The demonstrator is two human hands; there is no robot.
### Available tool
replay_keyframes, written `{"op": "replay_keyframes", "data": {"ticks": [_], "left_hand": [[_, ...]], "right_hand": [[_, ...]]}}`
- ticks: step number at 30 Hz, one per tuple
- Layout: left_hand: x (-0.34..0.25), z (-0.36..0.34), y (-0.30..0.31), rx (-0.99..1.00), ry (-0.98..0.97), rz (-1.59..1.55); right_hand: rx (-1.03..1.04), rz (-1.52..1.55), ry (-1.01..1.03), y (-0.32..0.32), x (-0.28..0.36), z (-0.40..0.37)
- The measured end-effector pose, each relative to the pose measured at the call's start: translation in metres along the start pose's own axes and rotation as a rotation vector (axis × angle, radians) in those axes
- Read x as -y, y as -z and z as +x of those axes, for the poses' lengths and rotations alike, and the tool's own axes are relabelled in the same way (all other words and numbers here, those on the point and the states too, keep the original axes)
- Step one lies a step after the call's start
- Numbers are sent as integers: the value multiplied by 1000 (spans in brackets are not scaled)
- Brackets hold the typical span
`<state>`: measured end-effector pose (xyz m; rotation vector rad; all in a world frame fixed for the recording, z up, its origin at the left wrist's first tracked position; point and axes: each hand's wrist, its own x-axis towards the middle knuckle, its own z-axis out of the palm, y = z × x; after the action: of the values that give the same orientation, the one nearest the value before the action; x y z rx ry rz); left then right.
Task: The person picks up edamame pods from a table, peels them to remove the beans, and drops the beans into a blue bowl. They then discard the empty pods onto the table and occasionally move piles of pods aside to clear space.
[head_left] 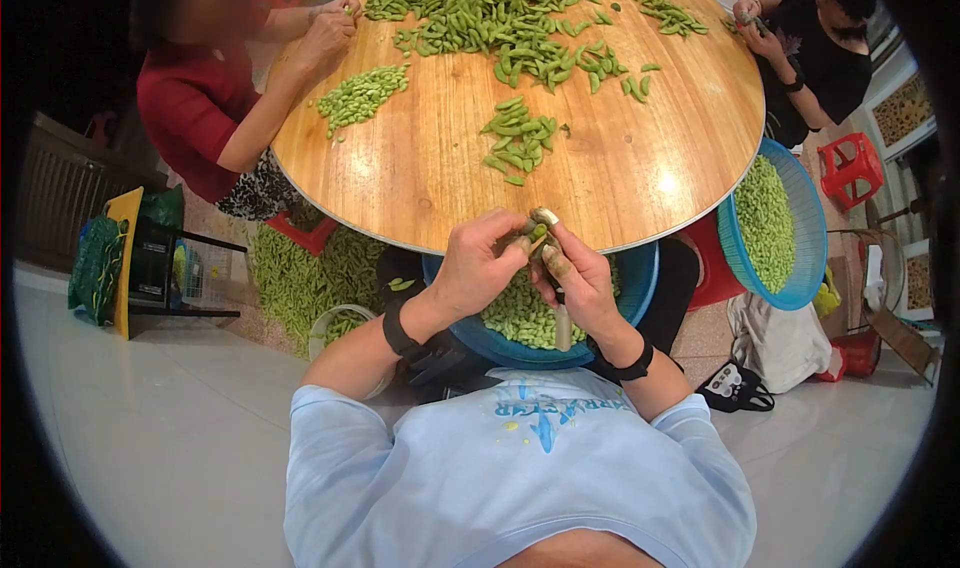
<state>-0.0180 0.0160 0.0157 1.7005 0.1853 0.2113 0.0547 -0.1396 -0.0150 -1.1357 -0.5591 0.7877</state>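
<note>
Over the near edge of the round wooden table [440, 168], my left hand [482, 258] pinches a green pod [538, 234] with thumb and forefinger. Touching it from the right, my right hand [580, 276] has its fingers wrapped round a small knife, whose blade [563, 328] points down toward me. Directly below both hands is a blue basin [640, 303] holding shelled green beans [525, 313]. A small group of pods [520, 138] lies on the table just beyond my hands, with a large heap of pods [470, 8] farther back.
A person in red [195, 98] sits at the left by a pile of shelled beans [362, 98]. Another person in black [825, 53] is at the right. A blue basket of beans [808, 228], a red stool [850, 171] and pods on the floor [300, 278] surround the table.
</note>
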Motion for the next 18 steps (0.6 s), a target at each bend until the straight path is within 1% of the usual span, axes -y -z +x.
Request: {"op": "replay_keyframes", "data": {"ticks": [2, 3, 6, 8, 9, 11, 14, 18], "left_hand": [[7, 1, 1, -31, -93, 95], [7, 0, 1, -30, -93, 94], [5, -2, -3, -56, -71, 8], [2, -3, -6, -39, -3, -194], [4, -2, -6, -38, -4, -194], [12, -2, -5, -57, -112, -43], [11, -4, -6, -72, -67, 17], [5, -6, -7, -65, -59, -20]], "right_hand": [[-3, 20, -12, -1, -1, -1], [-7, 4, -5, 0, -4, -1], [-3, -17, 16, 1, -5, 0], [-1, -21, 27, 0, -7, -1], [-13, -8, 18, -1, -8, -2], [-26, 4, 9, -3, -8, -3], [-22, 48, -1, -5, -4, -5], [5, 4, -10, -2, -2, -6]]}}
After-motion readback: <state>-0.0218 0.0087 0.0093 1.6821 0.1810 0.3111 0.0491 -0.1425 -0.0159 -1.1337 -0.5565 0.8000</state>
